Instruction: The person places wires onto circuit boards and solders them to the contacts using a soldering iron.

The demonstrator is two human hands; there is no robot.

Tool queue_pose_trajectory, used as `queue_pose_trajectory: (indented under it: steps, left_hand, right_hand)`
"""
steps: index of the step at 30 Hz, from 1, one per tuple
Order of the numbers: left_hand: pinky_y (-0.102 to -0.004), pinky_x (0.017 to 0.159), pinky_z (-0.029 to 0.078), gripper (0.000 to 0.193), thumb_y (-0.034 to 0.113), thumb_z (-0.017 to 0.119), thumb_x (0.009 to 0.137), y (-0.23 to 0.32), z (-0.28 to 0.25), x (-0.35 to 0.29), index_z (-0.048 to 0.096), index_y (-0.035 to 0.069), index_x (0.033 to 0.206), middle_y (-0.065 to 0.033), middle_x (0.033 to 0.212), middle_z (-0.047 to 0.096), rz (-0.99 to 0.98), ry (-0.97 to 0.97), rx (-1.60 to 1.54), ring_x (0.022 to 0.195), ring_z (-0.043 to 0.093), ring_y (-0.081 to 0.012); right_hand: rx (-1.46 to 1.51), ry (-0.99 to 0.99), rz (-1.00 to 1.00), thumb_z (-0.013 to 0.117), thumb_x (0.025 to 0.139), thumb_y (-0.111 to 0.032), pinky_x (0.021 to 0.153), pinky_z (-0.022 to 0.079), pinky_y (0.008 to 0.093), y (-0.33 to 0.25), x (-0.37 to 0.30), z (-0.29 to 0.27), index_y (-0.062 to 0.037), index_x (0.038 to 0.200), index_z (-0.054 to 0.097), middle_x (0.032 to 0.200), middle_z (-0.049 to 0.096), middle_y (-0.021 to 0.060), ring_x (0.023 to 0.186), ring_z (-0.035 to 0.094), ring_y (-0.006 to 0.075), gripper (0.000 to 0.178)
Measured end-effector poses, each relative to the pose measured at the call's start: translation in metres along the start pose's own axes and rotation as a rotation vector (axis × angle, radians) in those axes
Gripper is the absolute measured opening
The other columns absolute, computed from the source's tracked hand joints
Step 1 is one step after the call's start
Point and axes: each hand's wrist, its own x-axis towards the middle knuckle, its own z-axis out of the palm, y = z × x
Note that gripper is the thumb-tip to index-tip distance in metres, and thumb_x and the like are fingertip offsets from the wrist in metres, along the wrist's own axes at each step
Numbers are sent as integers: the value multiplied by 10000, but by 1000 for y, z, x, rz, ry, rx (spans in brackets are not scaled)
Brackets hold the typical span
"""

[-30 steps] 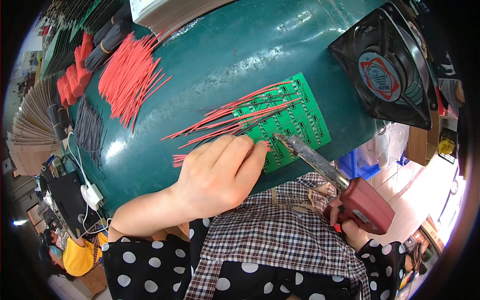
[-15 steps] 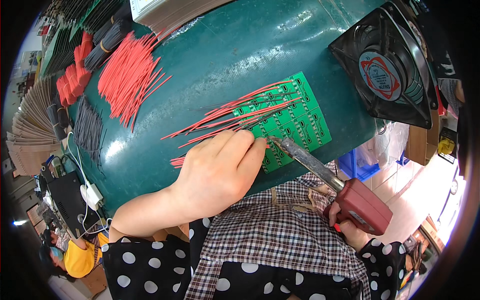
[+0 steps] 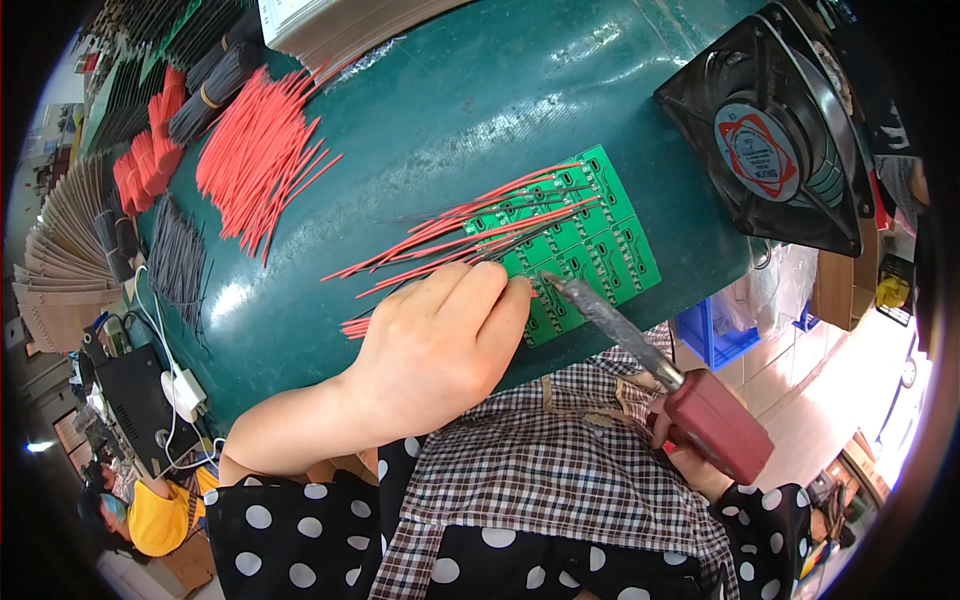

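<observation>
My left hand (image 3: 430, 335) is closed in a pinch over the near left part of a green circuit board panel (image 3: 622, 262). A short red wire end (image 3: 534, 294) shows at its fingertips, and red wire ends (image 3: 355, 328) stick out behind the hand; the grip itself is hidden. Several red and black wires (image 3: 440, 228) stretch leftward from the board. My right hand (image 3: 700, 472) is wrapped round the dark red handle of a soldering iron (image 3: 712, 418). The iron's tip is at the board, just right of my left fingertips; whether it touches is hard to see.
A pile of loose red wires (image 3: 255, 160) and a bunch of black wires (image 3: 178, 262) lie at left, with banded bundles (image 3: 150, 155) behind. A black fan (image 3: 770, 140) stands at the right edge. Stacked sheets (image 3: 350, 25) sit at the back. A person in yellow (image 3: 160, 520) is lower left.
The soldering iron's handle has shifted slightly left and down with my right hand, and its tip has moved slightly right. My left hand has hardly moved.
</observation>
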Motion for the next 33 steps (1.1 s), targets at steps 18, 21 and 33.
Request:
queue_pose_trajectory:
  steps: [18, 21, 33]
  left_hand:
    - [-303, 541, 456, 247, -25, 667, 606, 3, 0, 17, 659, -15, 853, -70, 766, 569, -3, 37, -78, 639, 576, -210]
    - [-305, 545, 457, 266, -15, 657, 601, 1, 3, 20, 664, -14, 867, -69, 760, 565, 14, 23, -81, 639, 575, -210]
    - [-302, 547, 461, 293, 5, 658, 594, 2, 4, 21, 669, -8, 886, -63, 766, 553, 31, -3, -38, 650, 576, -204]
  right_hand:
    - [480, 189, 8, 817, 659, -142, 621, 496, 265, 8, -8, -1, 71, 1279, 376, 927, 628, 131, 726, 628, 172, 790]
    - [468, 114, 25, 814, 647, -109, 619, 497, 273, 12, -8, -9, 65, 1288, 373, 946, 628, 135, 733, 626, 174, 797]
    - [-350, 155, -20, 781, 627, -118, 785, 518, 369, 31, -19, -12, -67, 1043, 649, 1012, 643, 120, 897, 653, 296, 439]
